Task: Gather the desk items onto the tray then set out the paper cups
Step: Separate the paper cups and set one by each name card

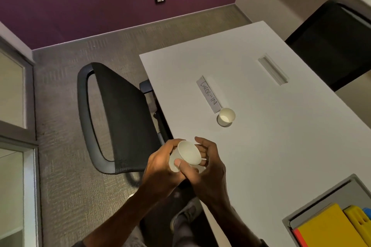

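Observation:
Both my hands hold a small stack of white paper cups just over the near left edge of the white desk. My left hand wraps the stack's side with the thumb on top. My right hand cups the stack from the right, fingers curled round the rim. One paper cup stands upright alone on the desk beside a paper sign reading CHECK-IN. A grey tray at the bottom right holds a yellow folder, another yellow item, and red and blue things at its edges.
A black mesh chair stands at the desk's left side, close to my hands. A second black chair sits at the far right. A cable slot is cut in the desk. Glass panels line the left wall.

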`<state>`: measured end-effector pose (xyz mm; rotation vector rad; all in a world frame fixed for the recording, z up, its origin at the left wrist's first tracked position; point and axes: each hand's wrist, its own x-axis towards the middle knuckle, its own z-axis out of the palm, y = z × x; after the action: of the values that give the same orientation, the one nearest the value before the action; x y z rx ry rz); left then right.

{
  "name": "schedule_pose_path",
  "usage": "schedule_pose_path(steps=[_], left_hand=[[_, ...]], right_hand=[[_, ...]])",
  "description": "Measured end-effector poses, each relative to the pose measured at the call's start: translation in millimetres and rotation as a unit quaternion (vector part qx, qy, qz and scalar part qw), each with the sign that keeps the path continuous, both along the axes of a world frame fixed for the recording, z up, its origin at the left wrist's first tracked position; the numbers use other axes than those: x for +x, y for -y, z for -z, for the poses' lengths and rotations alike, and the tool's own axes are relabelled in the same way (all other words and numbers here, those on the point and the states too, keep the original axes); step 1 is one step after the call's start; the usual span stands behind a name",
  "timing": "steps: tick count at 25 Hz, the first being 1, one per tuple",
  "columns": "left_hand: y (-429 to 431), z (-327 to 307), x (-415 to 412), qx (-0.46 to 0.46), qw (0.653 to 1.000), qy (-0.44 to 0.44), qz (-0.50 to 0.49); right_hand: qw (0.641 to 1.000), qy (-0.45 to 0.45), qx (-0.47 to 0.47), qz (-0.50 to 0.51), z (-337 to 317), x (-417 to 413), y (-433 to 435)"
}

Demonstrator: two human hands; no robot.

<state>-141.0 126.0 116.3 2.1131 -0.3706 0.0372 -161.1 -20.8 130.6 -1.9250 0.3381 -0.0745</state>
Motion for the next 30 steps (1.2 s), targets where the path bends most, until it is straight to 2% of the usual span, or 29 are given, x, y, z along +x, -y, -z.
schedule_pose_path(steps=[1,3,5,8,11,15,21,27,30], left_hand=[[-10.7,-4.7,-0.9,-0.018,1.000,0.004,0.001],[-36.8,-21.1,0.0,-0.088,0.995,-0.042,-0.010],[-68.4,-36.0,3.5,-0.116,0.991,-0.069,-0.014],[-123.7,-55.3,10.8,-0.078,0.996,-0.041,-0.016],[-206.8,-70.4,18.6,-0.086,0.996,-0.025,0.008],[-316.3,-81.6,30.0,-0.036,0.999,-0.032,-0.001],[-422.1,-82.5,53.1,0.008,0.999,-0.036,-0.033],[-474.1,-67.8,103.1,-0.005,0.997,-0.042,-0.068],[-497.7,-53.3,148.2,0.019,0.996,-0.058,-0.069]], right_hand=[[1.000,-0.004,0.012,-0.020,-6.2,-0.2,-8.6],[0.998,-0.022,0.041,-0.041,-22.4,-1.4,-30.2],[0.998,-0.011,0.046,-0.038,-40.8,0.8,-60.2],[0.998,0.047,0.032,-0.041,-63.6,7.7,-114.3],[0.994,0.091,0.032,-0.052,-82.0,16.4,-188.4],[0.990,0.122,0.016,-0.075,-94.7,30.4,-293.4],[0.989,0.091,-0.021,-0.118,-94.9,61.6,-396.0],[0.985,0.070,-0.059,-0.143,-80.6,128.5,-451.2],[0.988,0.065,-0.052,-0.132,-64.8,172.5,-475.6]])
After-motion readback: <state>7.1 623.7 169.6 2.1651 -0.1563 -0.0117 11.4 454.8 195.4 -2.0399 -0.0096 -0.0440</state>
